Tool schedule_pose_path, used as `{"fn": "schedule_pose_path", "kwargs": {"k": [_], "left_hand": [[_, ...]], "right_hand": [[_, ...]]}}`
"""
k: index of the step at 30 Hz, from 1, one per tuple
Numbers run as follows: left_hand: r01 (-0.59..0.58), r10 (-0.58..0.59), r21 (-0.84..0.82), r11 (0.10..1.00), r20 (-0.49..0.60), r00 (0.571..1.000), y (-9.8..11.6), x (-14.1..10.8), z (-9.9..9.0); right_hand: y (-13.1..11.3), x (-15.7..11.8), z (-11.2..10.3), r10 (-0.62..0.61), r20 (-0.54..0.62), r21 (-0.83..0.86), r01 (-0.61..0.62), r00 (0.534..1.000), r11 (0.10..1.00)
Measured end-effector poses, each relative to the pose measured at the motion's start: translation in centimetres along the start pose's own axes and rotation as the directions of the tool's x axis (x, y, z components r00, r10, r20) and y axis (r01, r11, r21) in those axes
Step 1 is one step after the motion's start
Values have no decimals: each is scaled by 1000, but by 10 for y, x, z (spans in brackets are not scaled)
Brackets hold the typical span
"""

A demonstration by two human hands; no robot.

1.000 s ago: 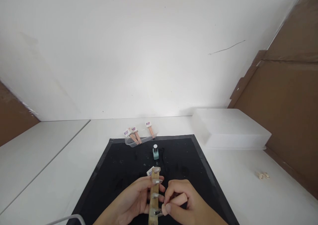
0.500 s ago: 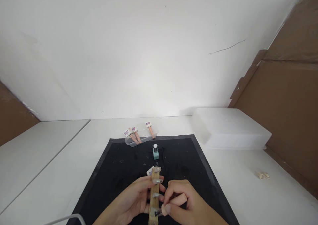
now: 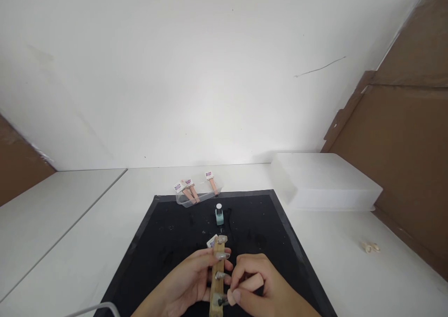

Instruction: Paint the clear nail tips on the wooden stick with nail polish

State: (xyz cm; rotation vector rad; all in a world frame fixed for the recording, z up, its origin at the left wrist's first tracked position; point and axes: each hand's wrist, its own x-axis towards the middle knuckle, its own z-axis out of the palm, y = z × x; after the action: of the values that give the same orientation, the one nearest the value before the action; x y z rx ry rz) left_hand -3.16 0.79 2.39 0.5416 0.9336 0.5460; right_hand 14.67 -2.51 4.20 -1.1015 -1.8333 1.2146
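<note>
My left hand (image 3: 191, 279) is closed around a wooden strip (image 3: 217, 286) that points away from me. Several clear nail tips (image 3: 221, 256) sit along its top, spaced apart. My right hand (image 3: 261, 284) pinches a brush with a thick peach-coloured handle (image 3: 250, 284). Its dark bristles (image 3: 221, 301) touch the nail tip (image 3: 216, 299) nearest me. Beyond the strip, a small bottle of mint-green nail polish (image 3: 219, 216) with a white-topped cap stands upright. A white printed label (image 3: 211, 241) lies partly behind the strip's far end.
Under my hands lies a black mat (image 3: 175, 233). A clear tray (image 3: 206, 196) at its far edge holds three peach sticks with white labels (image 3: 192, 191). A white box (image 3: 325, 181) stands at the right, with small beige rings (image 3: 370, 247) in front. Brown cardboard (image 3: 402, 167) borders the right side.
The bristles have shifted slightly on the nearest nail tip. Both hands and the wooden strip stay almost in place.
</note>
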Motion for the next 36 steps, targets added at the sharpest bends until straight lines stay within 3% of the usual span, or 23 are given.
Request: {"fn": "schedule_pose_path", "kwargs": {"k": [13, 19, 28, 36], "left_hand": [[-1, 1, 17, 1000, 7, 1000, -1, 1, -1], [0, 0, 27, 1000, 1, 1000, -3, 1, -3], [-8, 8, 27, 1000, -3, 1000, -1, 0, 0], [-11, 12, -22, 1000, 37, 999, -2, 0, -1]], "right_hand": [[1, 1, -1, -75, -5, 42, 75, 997, 996], [2, 2, 1, 5, -19, -13, -5, 1000, 1000], [10, 4, 5, 112, 0, 95, -112, 994, 989], [12, 5, 5, 115, -74, 67, -110, 991, 992]]}}
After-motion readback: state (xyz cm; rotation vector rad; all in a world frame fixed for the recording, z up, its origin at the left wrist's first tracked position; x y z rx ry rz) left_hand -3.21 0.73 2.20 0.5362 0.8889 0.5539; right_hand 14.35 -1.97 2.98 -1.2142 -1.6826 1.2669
